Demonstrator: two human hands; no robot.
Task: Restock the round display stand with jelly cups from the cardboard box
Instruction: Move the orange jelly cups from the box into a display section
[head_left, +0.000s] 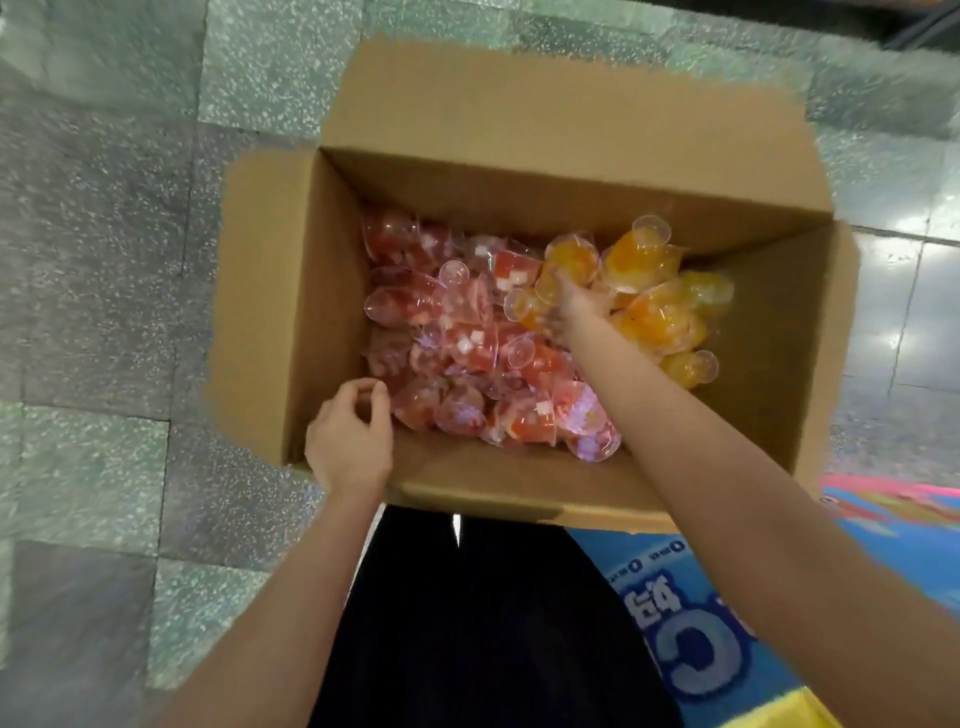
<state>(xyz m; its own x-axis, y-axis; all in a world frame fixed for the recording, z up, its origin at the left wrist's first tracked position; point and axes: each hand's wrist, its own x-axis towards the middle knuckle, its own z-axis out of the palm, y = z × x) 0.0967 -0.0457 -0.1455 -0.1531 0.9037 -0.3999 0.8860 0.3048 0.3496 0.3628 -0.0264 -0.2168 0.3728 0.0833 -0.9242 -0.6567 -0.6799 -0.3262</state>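
The box lies long axis left-right, cups tumbled every way; orange cups are gripped by the right hand, the left hand loosely curled, empty.

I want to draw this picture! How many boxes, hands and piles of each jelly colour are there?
cardboard box: 1
hands, left hand and right hand: 2
red jelly cup pile: 1
orange jelly cup pile: 1
Total: 5

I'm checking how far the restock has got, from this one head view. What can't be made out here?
- Round display stand: outside the head view.
- Right hand fingers: blurred and buried among orange jelly cups; grip unclear.
- Lower layers of red jelly cups: covered by the top ones.
- Blue printed packaging: cut off by the right and bottom edges.
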